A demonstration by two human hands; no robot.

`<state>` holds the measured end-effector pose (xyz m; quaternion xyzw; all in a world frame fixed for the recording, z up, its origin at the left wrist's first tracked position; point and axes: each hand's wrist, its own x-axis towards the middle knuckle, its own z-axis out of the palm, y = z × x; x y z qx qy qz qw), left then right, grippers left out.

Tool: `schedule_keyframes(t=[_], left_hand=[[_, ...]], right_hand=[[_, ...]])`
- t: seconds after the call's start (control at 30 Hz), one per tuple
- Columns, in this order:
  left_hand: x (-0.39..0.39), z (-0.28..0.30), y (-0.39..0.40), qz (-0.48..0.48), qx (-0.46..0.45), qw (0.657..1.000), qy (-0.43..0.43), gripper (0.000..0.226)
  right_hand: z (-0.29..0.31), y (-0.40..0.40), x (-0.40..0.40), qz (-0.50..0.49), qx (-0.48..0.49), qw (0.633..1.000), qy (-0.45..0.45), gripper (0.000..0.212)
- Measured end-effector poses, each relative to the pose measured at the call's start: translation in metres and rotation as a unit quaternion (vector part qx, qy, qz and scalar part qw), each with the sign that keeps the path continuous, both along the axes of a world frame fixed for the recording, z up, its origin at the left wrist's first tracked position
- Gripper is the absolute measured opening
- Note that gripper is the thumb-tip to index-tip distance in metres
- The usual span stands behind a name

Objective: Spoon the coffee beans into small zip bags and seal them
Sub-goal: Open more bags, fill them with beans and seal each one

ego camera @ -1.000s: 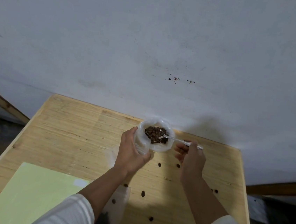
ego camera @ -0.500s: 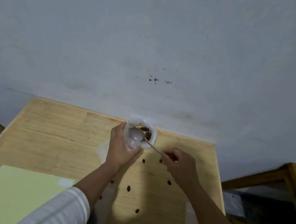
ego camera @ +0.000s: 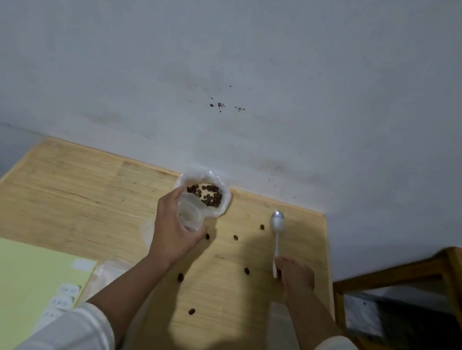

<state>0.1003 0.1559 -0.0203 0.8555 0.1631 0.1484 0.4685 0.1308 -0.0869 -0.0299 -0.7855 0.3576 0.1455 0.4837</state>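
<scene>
A clear plastic bag of coffee beans [ego camera: 206, 195] stands open at the far edge of the wooden table [ego camera: 79, 196]. My left hand [ego camera: 174, 231] grips a small clear zip bag [ego camera: 190, 213] right beside it, touching its near side. A metal spoon [ego camera: 277, 228] lies flat on the table to the right, bowl pointing away, and my right hand [ego camera: 294, 275] pinches the end of its handle. Several loose beans [ego camera: 235, 237] are scattered on the wood between my hands.
A pale green sheet [ego camera: 12, 288] covers the near left of the table, with more clear zip bags [ego camera: 109, 267] next to it. A grey wall rises just behind the table. A wooden frame [ego camera: 413, 271] stands off the table's right edge.
My right hand has drawn the spoon out of the bean bag, swung it right and lowered it flat onto the table. My left hand keeps its hold by the bean bag.
</scene>
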Motion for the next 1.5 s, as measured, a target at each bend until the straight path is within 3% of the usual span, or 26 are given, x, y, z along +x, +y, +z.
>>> schedule_keyframes(t=[0.1,0.27,0.4,0.5,0.6,0.67,0.8,0.9,0.97,1.07,1.2,1.33,1.5], left_hand=[[-0.008,0.003,-0.007,0.011,0.006,1.0,-0.001,0.094],[-0.017,0.008,-0.016,0.022,0.018,1.0,-0.001,0.095],[-0.021,0.017,-0.027,0.022,-0.001,1.0,-0.007,0.095],[-0.022,0.026,-0.034,0.013,0.003,1.0,-0.012,0.097],[-0.023,0.035,-0.039,0.004,-0.003,1.0,-0.024,0.098],[-0.024,0.043,-0.041,-0.005,-0.005,0.999,-0.038,0.098],[-0.029,0.06,-0.036,-0.046,-0.03,0.997,-0.045,0.108],[-0.036,0.072,-0.019,-0.085,-0.039,0.995,-0.038,0.119],[-0.043,0.08,-0.001,-0.086,-0.046,0.995,-0.035,0.107],[-0.051,0.09,0.026,-0.063,-0.058,0.994,-0.069,0.067],[-0.061,0.103,0.053,0.01,-0.109,0.988,-0.105,0.021],[-0.07,0.108,0.069,0.069,-0.203,0.971,-0.108,0.016],[-0.085,0.108,0.085,0.009,-0.184,0.978,-0.102,0.016]], right_hand=[[-0.008,-0.002,0.008,0.026,-0.034,0.999,0.013,0.017],[-0.014,-0.001,0.011,0.141,-0.173,0.975,-0.005,0.025],[-0.003,0.003,0.01,0.181,-0.209,0.96,-0.046,0.028],[0.02,0.02,0.01,0.214,-0.152,0.953,-0.149,0.03],[0.059,0.048,0.003,0.255,0.061,0.935,-0.238,0.019],[0.085,0.064,-0.002,0.306,0.165,0.91,-0.225,0.008],[0.11,0.09,-0.004,0.35,0.094,0.91,-0.202,0.002],[0.126,0.102,-0.008,0.361,0.026,0.906,-0.218,0.01],[0.139,0.111,-0.012,0.383,0.001,0.895,-0.228,0.011],[0.156,0.128,-0.017,0.401,-0.007,0.891,-0.213,0.012],[0.161,0.146,-0.033,0.354,0.075,0.906,-0.219,0.024],[0.15,0.153,-0.056,0.284,0.189,0.898,-0.277,0.015],[0.147,0.165,-0.073,0.246,0.135,0.901,-0.332,0.024]])
